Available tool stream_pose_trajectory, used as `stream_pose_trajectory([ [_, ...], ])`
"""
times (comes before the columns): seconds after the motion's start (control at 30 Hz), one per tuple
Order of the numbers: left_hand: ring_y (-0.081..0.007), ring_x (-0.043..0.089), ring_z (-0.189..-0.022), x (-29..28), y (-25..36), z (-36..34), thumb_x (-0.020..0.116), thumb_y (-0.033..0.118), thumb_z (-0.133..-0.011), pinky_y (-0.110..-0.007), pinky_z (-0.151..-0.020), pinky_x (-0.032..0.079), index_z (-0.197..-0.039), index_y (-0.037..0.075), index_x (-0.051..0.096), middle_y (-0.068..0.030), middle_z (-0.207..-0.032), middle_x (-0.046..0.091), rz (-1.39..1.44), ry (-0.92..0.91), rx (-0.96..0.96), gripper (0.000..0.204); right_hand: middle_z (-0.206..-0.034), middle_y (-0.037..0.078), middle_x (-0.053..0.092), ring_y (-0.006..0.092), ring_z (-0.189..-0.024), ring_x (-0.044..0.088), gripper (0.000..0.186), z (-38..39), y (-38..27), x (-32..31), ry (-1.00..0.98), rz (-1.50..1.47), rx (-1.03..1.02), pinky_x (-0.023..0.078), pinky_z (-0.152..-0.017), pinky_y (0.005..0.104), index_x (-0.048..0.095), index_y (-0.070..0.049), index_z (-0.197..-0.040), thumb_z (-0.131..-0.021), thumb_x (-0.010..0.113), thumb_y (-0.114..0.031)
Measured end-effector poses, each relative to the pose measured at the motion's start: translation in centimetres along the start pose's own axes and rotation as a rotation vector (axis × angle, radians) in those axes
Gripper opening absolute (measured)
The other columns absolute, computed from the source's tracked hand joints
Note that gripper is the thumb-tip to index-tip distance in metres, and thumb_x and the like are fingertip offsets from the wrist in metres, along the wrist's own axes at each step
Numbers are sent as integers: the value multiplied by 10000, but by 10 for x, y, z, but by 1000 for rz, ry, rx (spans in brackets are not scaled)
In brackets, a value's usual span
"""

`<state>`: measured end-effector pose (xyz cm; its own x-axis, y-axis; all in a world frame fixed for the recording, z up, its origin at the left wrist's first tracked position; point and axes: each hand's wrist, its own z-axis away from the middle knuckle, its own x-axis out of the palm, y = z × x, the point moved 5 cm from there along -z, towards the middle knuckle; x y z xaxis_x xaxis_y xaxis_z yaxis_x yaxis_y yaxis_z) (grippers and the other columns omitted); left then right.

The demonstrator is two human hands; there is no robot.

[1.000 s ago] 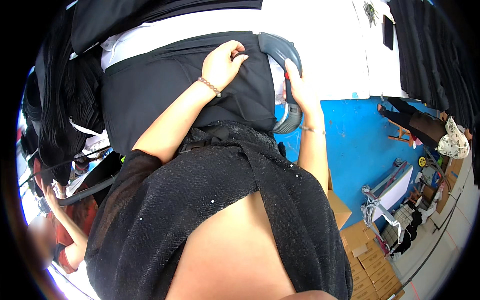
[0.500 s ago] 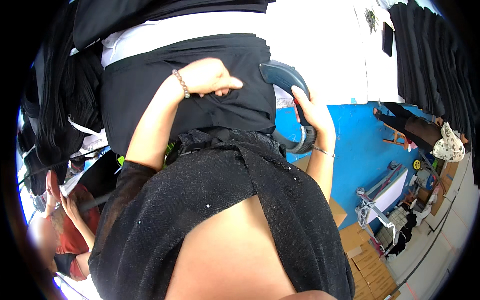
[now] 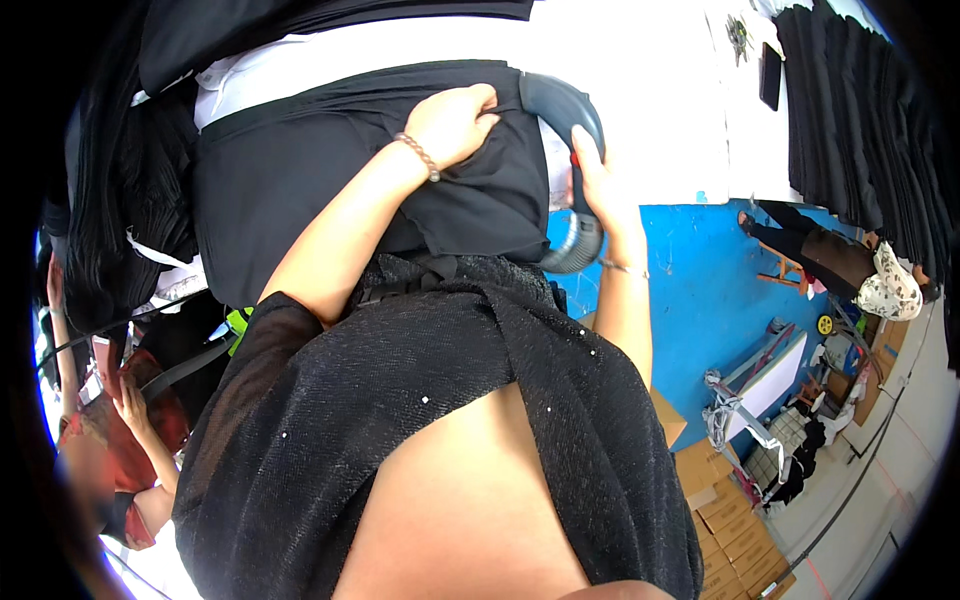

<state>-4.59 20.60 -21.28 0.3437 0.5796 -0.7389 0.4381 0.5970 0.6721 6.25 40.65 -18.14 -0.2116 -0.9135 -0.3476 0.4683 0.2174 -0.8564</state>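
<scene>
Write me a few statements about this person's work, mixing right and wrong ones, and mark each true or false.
1. The right hand holds a dark, curved tool with a ribbed hose. True.
2. Black fabric lies beneath the left hand. True.
3. The left hand wears a glove. False: it is bare, with a beaded bracelet at the wrist.
4. The floor beside the right forearm is red. False: it is blue there.
5. A flat, black, rectangular object lies on the white surface. True.
</scene>
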Motion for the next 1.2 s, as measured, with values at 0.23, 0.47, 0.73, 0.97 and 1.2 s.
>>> stream_pose_trajectory([
  [0.23,-237,679,-806,-8,-11,24,749,266,-896,-347,-775,540,-1119,19,651,-121,-888,696,3,-131,-217,348,-592,30,560,125,-453,537,414,12,22,-16,-226,-21,46,438,-431,292,605,-16,-890,-1033,615,-404],
  [0.47,-172,698,-824,4,-23,21,688,266,-981,-306,-749,540,-1095,16,701,-101,-911,746,212,62,-214,275,-610,25,574,119,-482,548,404,20,-7,-6,-192,199,-50,450,-462,309,650,18,-913,-1008,658,-374],
  [0.73,-177,671,-790,-12,-4,18,682,243,-986,-311,-745,543,-947,35,749,-78,-880,719,419,-481,26,223,-749,204,673,334,-722,680,563,5,-1,0,8,273,-83,537,-741,435,680,68,-1055,-954,686,-486],
  [0.97,-293,615,-971,-6,2,1,768,166,-853,-398,-875,498,-981,93,677,-65,-984,616,-247,328,176,173,-643,73,620,181,-511,603,466,-3,-8,-9,52,355,-282,497,-539,351,674,35,-904,-983,665,-424],
  [1.2,-311,614,-909,-15,-9,19,633,-35,-778,-398,-845,510,-902,62,619,-82,-899,627,-57,97,122,158,-594,54,574,111,-475,558,431,10,18,-19,-235,6,38,431,-421,309,627,-23,-794,-1007,638,-397],
])
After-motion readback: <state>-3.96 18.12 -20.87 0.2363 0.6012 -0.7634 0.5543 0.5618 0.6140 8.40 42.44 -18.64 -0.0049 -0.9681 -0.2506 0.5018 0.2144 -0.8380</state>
